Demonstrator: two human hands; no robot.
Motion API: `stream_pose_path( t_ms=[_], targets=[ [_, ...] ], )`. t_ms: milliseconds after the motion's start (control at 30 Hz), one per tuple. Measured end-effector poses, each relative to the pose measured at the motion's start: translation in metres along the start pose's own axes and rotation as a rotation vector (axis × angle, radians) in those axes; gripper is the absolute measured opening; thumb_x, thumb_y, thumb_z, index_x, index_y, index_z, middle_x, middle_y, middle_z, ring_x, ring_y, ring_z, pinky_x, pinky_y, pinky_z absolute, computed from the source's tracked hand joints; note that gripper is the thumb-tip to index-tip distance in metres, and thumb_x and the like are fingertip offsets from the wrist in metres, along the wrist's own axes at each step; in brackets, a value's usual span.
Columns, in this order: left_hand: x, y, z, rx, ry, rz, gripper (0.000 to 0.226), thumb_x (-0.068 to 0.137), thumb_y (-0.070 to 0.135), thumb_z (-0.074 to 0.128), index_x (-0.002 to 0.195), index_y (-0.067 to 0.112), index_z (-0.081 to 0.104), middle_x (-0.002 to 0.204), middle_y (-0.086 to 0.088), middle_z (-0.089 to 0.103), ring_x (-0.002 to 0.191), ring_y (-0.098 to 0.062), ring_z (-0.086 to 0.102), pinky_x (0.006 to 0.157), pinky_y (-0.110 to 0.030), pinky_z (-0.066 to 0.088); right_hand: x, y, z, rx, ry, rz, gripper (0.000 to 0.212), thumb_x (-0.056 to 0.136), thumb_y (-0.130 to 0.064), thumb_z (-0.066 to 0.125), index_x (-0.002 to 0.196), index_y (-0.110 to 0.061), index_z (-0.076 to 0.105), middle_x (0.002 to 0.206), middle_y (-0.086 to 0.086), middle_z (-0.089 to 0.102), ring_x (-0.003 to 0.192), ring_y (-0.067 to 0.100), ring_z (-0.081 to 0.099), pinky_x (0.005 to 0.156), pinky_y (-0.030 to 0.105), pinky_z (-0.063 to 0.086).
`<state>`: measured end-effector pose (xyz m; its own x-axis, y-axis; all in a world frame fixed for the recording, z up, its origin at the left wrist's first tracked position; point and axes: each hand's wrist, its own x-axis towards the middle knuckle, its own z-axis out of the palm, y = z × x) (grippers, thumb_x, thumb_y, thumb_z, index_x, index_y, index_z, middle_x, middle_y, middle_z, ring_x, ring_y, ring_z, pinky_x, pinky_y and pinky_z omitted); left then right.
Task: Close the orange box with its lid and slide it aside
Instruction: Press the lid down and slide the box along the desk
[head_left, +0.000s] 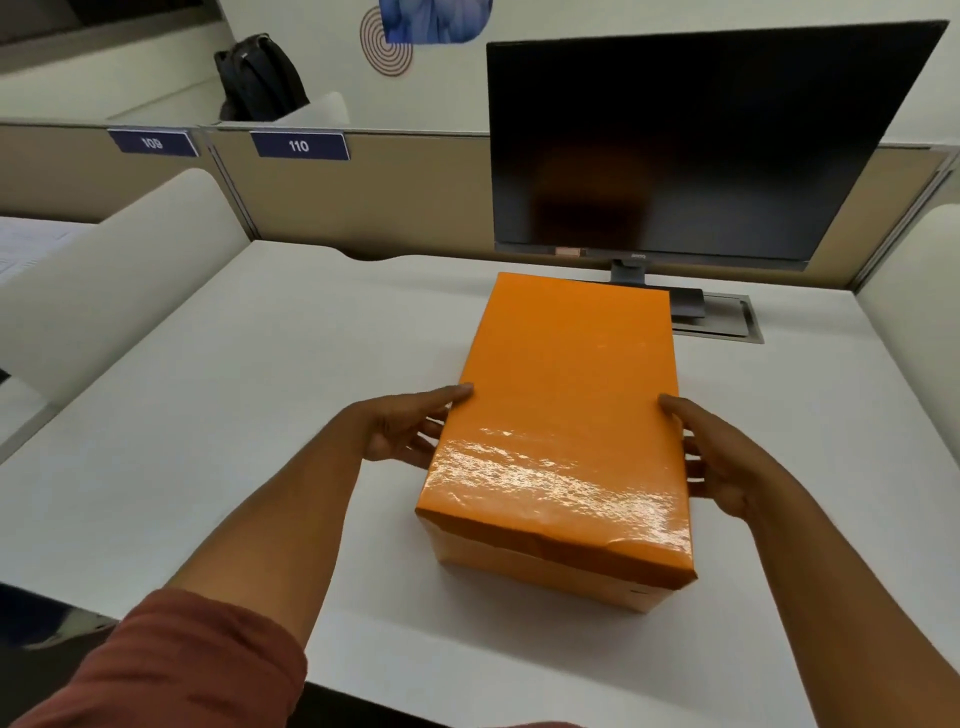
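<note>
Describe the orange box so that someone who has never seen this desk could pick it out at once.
Start at the dark monitor at the back of the white desk. Directly in front of its stand sits the orange box, lid on, with the left hand and right hand against its long sides. It is the only brightly coloured, glossy thing on the desk.

Both arms extended forward; left hand (402, 428) and right hand (727, 460) face each other, fingers spread, palms turned inward, thumbs uppermost. Left forearm bare, rust-red sleeve (171, 665) pushed back.
</note>
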<state>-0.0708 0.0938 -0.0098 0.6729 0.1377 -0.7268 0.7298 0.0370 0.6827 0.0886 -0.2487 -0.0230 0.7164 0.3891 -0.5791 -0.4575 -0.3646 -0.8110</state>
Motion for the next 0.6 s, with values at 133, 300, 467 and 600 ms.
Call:
stream_pose_path(
  t_ms=[133, 300, 467, 600],
  targets=[
    [0.002, -0.012, -0.004, -0.071, -0.002, 0.088, 0.09, 0.057, 0.068, 0.081, 0.123, 0.01, 0.064, 0.106, -0.011, 0.077, 0.097, -0.03, 0.074, 0.078, -0.038, 0.061, 0.001, 0.008, 0.013, 0.006, 0.086, -0.121, 0.034, 0.086, -0.058, 0.06, 0.105, -0.03, 0.06, 0.105, -0.001, 0.068, 0.094, 0.025, 0.066, 0.07, 0.041, 0.05],
    [-0.003, -0.021, -0.023, -0.166, 0.132, 0.165, 0.083, 0.056, 0.072, 0.079, 0.113, 0.013, 0.069, 0.093, -0.006, 0.079, 0.087, -0.026, 0.076, 0.068, -0.034, 0.061, 0.007, -0.014, 0.04, 0.006, 0.033, -0.238, 0.039, 0.087, -0.055, 0.061, 0.116, -0.028, 0.058, 0.11, -0.004, 0.066, 0.099, 0.023, 0.064, 0.073, 0.04, 0.05],
    [-0.018, -0.021, -0.064, -0.264, 0.361, 0.254, 0.075, 0.063, 0.069, 0.075, 0.11, 0.011, 0.07, 0.093, -0.006, 0.078, 0.089, -0.026, 0.072, 0.07, -0.034, 0.057, 0.024, -0.037, 0.098, -0.01, 0.004, -0.299, 0.051, 0.088, -0.053, 0.06, 0.128, -0.021, 0.054, 0.115, 0.0, 0.066, 0.102, 0.026, 0.065, 0.074, 0.039, 0.053],
    [-0.028, -0.023, -0.114, -0.26, 0.461, 0.268, 0.062, 0.075, 0.065, 0.07, 0.108, 0.013, 0.07, 0.1, -0.009, 0.076, 0.089, -0.027, 0.073, 0.066, -0.035, 0.056, 0.04, -0.048, 0.161, -0.025, 0.0, -0.333, 0.047, 0.089, -0.058, 0.056, 0.124, -0.027, 0.051, 0.107, -0.008, 0.066, 0.094, 0.017, 0.066, 0.064, 0.03, 0.051]
  ],
)
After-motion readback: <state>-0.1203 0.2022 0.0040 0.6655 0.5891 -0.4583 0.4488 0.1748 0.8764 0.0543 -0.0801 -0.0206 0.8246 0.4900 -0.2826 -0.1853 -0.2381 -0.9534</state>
